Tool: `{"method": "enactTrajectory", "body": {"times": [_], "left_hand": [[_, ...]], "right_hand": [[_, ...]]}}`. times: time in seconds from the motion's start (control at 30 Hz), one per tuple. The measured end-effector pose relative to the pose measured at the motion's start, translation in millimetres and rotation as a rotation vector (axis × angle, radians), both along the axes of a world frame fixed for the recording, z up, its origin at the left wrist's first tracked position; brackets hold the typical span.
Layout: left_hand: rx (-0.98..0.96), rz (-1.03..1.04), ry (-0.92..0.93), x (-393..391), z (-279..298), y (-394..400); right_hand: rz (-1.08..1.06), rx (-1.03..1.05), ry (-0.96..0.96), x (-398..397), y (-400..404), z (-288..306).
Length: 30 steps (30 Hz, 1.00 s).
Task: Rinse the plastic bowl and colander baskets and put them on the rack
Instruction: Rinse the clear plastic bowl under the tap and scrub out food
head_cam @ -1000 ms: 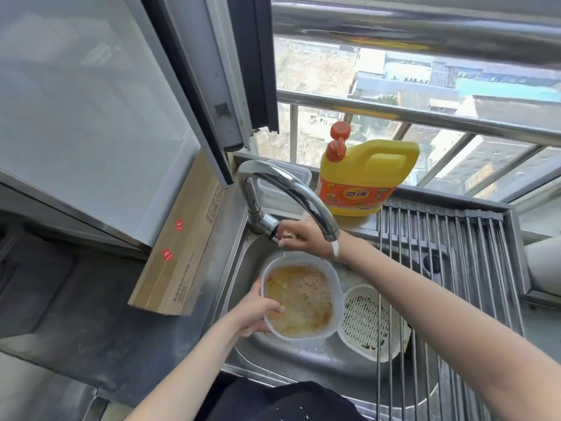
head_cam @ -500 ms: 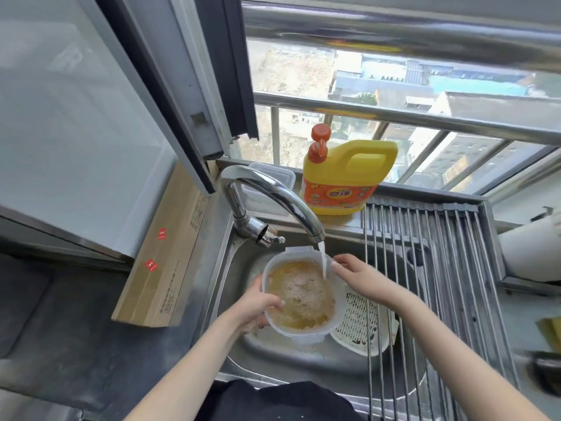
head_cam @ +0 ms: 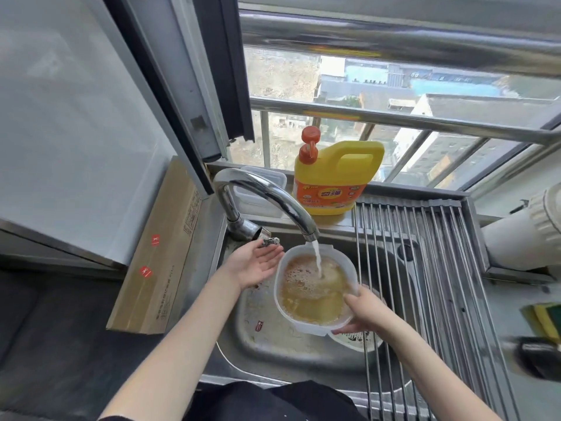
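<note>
The right hand point(head_cam: 362, 311) grips the near right rim of the plastic bowl point(head_cam: 314, 287), thumb over the edge; the left hand point(head_cam: 256, 264) is spread flat, palm up, just left of the bowl. The bowl sits over the sink point(head_cam: 273, 338), full of foamy brown water, under the running faucet point(head_cam: 267, 196). A colander basket point(head_cam: 352, 338) shows beneath the bowl's near right. The rack point(head_cam: 425, 268) spans the sink right of the bowl; a yellow detergent jug point(head_cam: 335, 177) stands behind.

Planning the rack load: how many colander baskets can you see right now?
1: a white colander basket in the sink, mostly hidden under the plastic bowl that the right hand holds. More may be hidden.
</note>
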<state>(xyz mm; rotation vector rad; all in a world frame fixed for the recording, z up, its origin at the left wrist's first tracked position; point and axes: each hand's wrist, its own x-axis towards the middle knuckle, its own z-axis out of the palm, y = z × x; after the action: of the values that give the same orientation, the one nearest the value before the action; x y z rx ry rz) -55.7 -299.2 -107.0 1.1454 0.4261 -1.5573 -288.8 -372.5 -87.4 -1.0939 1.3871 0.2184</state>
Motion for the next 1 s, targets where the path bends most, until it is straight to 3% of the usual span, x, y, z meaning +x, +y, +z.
{"method": "enactTrajectory", "body": {"times": [0.2,0.33,0.63,0.7,0.83,0.87,0.93,1.0], "left_hand": [[0.098,-0.073,0.092,6.1,16.3,-20.6],[0.204,-0.197,0.042,16.7,20.6,-36.9],[0.129,-0.052,0.179,28.5,36.4,-34.8],[0.126,-0.139,0.020,28.4,35.5,-20.9],[0.274,-0.525,-0.761,24.0,29.5,29.8],[0.286,-0.674,-0.802,18.9,26.5,44.9],[0.284,-0.956,-0.687,0.3,17.1,72.3],[0.274,-0.978,-0.648,-16.2,-3.1,91.8]], "right_hand": [[-0.045,0.095,-0.032,-3.2,0.0,-1.7],[-0.031,0.061,-0.022,-3.5,2.8,-4.7],[0.158,-0.131,-0.057,5.8,10.8,6.7],[0.207,-0.163,-0.062,8.8,12.2,10.9],[0.359,-0.276,-0.031,15.1,22.0,11.8],[0.373,-0.266,-0.036,16.1,26.1,8.7],[0.390,-0.230,-0.042,18.9,34.7,5.2],[0.393,-0.173,-0.027,25.0,43.2,1.9]]}}
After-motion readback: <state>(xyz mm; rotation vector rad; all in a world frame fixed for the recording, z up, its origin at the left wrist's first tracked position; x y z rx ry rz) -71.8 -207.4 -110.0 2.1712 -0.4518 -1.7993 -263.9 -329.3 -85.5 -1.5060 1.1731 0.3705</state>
